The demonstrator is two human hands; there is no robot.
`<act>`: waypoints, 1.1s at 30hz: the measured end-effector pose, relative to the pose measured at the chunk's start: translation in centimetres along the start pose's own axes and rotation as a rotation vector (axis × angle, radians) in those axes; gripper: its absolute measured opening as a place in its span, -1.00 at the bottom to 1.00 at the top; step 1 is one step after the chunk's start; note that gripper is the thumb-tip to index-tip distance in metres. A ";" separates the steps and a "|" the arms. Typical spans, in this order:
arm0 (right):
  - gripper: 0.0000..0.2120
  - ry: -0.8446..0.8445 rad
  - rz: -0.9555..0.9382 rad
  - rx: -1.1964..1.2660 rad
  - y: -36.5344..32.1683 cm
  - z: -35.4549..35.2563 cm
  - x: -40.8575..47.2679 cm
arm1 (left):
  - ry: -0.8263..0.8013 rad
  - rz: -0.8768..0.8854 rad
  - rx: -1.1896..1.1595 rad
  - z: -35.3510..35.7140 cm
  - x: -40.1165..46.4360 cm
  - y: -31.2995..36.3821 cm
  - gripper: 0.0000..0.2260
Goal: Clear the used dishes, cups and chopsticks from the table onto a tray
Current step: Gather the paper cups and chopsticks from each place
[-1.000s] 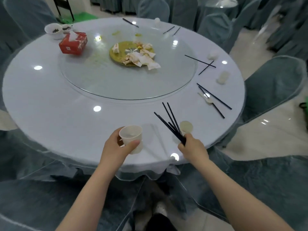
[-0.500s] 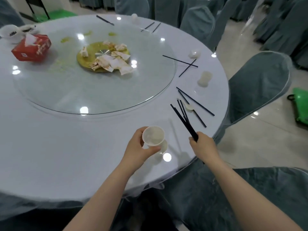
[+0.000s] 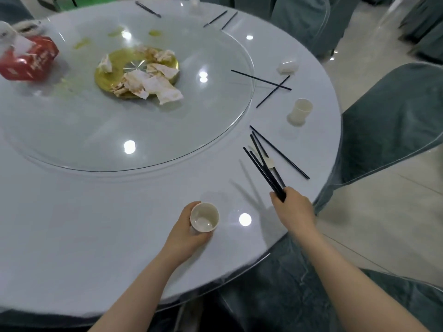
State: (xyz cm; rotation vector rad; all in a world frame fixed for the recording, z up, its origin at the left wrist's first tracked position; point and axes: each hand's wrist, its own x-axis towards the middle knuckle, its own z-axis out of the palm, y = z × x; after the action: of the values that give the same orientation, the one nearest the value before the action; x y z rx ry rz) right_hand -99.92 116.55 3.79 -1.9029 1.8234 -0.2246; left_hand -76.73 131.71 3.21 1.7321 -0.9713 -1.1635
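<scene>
White cup [image 3: 204, 218] upright in hand — black chopsticks [image 3: 265, 171] bundled, gripped.

Your round white table [image 3: 72, 224] carries a glass turntable [image 3: 167, 130], loose black chopsticks [image 3: 261, 80], a white plastic cup [image 3: 300, 111].

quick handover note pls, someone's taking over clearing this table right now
Left hand: closed round a small white paper cup, upright.
Right hand: gripping a bundle of black chopsticks.
Left on the round white table: a black chopstick pair with a white spoon just ahead of the bundle, a second white cup, a crossed chopstick pair, more chopsticks at the far edge, a gold plate of crumpled napkins on the glass turntable.
No tray in view; nothing visibly loaded yet.
</scene>
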 end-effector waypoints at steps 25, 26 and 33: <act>-0.87 -0.004 0.052 0.230 -0.3 0.7 12.8 | 0.207 -0.065 0.107 1.4 2.8 3.5 -0.38; -0.87 0.004 0.042 0.253 -0.7 0.5 12.5 | 0.203 -0.053 0.093 1.5 2.9 3.6 -0.40; -0.90 -0.079 -0.057 0.300 -2.9 -1.4 9.6 | 0.136 0.044 0.021 2.9 3.9 4.7 -0.40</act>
State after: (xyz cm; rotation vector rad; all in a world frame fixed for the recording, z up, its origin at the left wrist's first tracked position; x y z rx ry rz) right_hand -97.09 106.83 4.30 -1.7294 1.5855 -0.4114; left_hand -79.10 125.82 5.55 1.7729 -0.9368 -0.9969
